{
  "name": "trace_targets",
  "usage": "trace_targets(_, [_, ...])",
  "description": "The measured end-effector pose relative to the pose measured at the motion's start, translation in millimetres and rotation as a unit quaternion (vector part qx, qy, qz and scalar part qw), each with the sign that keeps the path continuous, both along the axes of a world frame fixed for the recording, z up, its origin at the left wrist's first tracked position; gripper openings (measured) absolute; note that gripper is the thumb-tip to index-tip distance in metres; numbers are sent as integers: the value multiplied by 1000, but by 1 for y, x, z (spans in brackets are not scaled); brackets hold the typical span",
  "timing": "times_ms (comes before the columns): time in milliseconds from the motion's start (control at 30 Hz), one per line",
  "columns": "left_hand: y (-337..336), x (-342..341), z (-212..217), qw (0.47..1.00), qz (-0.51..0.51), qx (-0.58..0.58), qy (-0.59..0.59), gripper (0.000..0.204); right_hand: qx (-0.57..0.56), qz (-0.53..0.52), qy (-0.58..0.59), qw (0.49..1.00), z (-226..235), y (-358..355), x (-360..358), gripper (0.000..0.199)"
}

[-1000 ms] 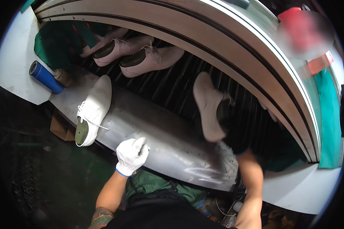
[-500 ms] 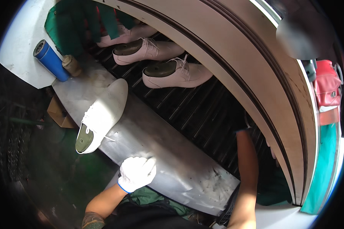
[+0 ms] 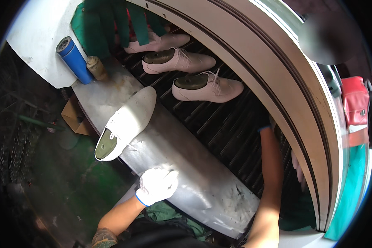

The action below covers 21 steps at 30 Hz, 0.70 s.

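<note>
My left hand (image 3: 157, 186), in a white glove with a blue cuff edge, is closed over the smooth metal shelf; glare hides what its fingers hold, if anything. Beyond it, a white lace-up shoe (image 3: 130, 118) lies across the shelf, its heel overhanging the near side and a dark green insert inside. My right forearm (image 3: 271, 165) reaches over the dark slatted conveyor (image 3: 219, 134), under the curved cover. Shadow and the cover hide most of my right hand, so its fingers cannot be made out. A pale pink lace-up shoe (image 3: 213, 91) sits on the conveyor to the left of that arm.
Two more pale pink shoes (image 3: 194, 62) stand farther back, near green hanging strips (image 3: 99, 29). A blue cylinder (image 3: 75, 62) and a small tan bottle (image 3: 96, 68) stand at the shelf's far left. The curved cover (image 3: 273, 66) arches over the conveyor. A red bag (image 3: 355, 101) hangs far right.
The whole view has shifted, so the shoes and shelf appear farther right. My right arm reaches farther under the cover. My left hand stays closed above the shelf.
</note>
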<state>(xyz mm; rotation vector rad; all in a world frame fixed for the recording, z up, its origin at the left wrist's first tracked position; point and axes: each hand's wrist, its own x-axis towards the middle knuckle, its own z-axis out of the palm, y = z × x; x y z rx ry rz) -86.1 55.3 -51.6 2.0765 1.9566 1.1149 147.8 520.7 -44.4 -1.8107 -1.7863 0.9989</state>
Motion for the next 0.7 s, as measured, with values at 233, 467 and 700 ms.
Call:
trace_targets(233, [0, -1, 11, 1000, 4, 4, -23, 23, 10, 107, -79, 991, -6, -207, 144, 66])
trace_targets(467, [48, -17, 3, 985, -53, -81, -143, 22, -141, 402, 74, 902, 81, -424, 107, 73])
trace_targets(700, [224, -76, 12, 967, 246, -56, -19, 80, -52, 191, -110, 974, 17, -341, 106, 38])
